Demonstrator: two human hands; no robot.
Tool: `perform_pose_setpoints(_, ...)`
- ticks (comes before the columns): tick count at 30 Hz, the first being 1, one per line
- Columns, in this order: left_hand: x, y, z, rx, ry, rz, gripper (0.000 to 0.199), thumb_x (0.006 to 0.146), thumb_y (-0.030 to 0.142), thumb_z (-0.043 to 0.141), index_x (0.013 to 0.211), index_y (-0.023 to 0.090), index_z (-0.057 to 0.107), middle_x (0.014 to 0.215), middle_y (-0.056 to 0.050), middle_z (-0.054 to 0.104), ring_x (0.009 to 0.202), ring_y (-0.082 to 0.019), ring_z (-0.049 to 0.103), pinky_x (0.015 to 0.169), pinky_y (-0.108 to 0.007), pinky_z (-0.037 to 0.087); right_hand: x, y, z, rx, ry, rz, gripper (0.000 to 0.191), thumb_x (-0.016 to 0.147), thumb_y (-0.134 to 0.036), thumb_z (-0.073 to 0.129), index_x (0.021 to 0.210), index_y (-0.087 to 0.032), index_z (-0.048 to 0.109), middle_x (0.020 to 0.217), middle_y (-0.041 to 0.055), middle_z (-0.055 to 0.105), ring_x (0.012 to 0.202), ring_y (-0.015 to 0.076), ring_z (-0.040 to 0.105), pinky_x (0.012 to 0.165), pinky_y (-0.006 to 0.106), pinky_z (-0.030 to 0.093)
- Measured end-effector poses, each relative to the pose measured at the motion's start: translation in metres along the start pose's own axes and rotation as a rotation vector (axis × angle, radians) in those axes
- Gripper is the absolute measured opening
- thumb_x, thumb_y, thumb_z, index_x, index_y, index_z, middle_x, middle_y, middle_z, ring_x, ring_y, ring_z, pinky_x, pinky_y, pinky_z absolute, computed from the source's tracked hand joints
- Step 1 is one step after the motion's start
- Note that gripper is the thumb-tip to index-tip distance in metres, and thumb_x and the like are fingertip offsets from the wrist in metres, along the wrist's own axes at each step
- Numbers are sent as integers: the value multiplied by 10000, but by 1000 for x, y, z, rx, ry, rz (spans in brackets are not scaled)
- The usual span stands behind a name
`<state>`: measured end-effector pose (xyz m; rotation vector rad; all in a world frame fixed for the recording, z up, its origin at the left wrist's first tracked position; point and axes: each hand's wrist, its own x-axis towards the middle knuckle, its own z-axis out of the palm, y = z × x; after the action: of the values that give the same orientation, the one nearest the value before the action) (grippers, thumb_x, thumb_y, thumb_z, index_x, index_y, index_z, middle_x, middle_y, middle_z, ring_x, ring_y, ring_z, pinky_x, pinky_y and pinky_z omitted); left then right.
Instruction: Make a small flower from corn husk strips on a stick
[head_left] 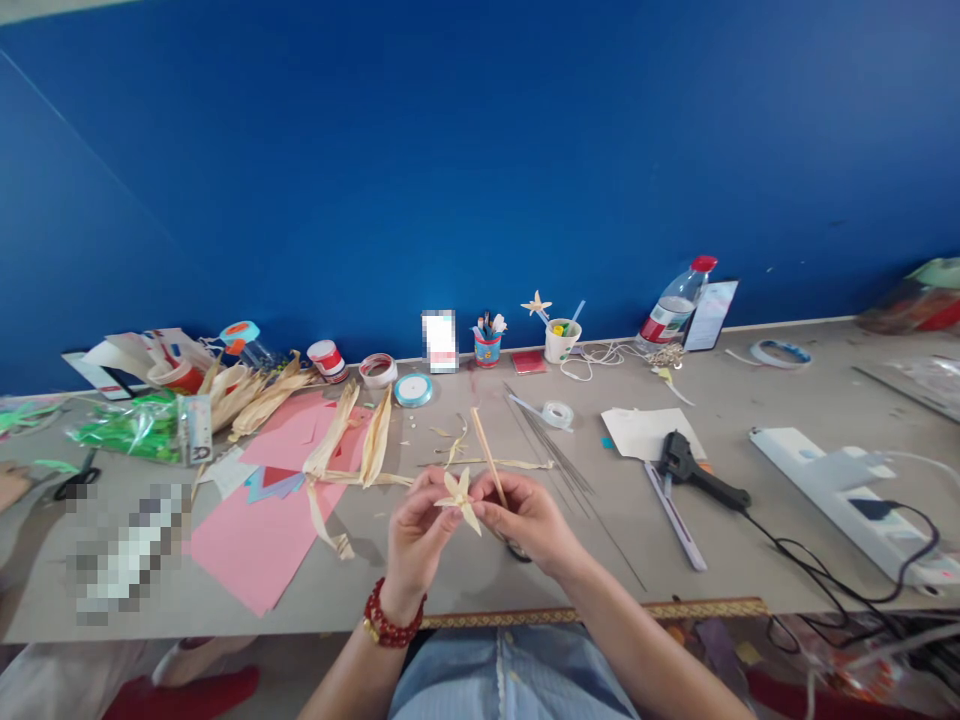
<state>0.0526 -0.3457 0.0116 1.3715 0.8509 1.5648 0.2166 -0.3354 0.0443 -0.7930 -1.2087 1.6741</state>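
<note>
My left hand (421, 520) pinches a pale, star-shaped flower (460, 497) that looks made of dried corn husk. Its pointed petals spread toward me. My right hand (525, 515) is closed around a thin light-brown stick (484, 442) that slants up and away, and its fingertips meet the flower's right side. Below that hand, a dark looped handle (517, 551) shows in part; the rest of it is hidden. Strips of dried corn husk (376, 440) lie to the left of my hands, and thin wires (559, 455) to the right.
Pink paper sheets (259, 540) cover the table's left part. A black glue gun (701, 475), a lilac cutter (675, 518) and a white power strip (847, 500) with cables lie right. A paper cup (562, 343) with another flower stands at the blue wall. Someone's hand (11, 485) shows far left.
</note>
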Motion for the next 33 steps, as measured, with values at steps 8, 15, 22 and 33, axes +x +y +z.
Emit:
perform_pose_setpoints(8,6,12,6,185,9,230,51,834,200,702,859,202,746,842,-55,676,883,-221,670,781,-350,555,0,0,-4,-98,-1,-81,346,786,-494,730,766,-170,608,690,-24,493,595,101,378,544,240,285)
perform_pose_setpoints(15,6,14,8,298,26,308,33,849,191,680,838,189,712,828,-55,689,878,-211,673,775,-338,551,-1,-2,-6,-184,23,-107,366,790,-528,711,751,-177,616,682,-23,486,599,113,388,560,248,310)
perform_pose_setpoints(22,4,16,11,337,43,311,48,863,203,657,829,187,687,856,-66,694,899,-222,684,779,-348,559,-1,-2,-5,-176,19,-106,370,790,-537,708,760,-181,614,694,-21,495,594,111,390,549,243,312)
perform_pose_setpoints(33,8,11,1,626,106,583,130,857,83,606,889,206,635,858,-44,647,892,-209,655,900,-462,547,-28,0,2,-167,175,17,404,959,-543,473,878,-169,602,613,-54,411,448,65,311,416,209,223)
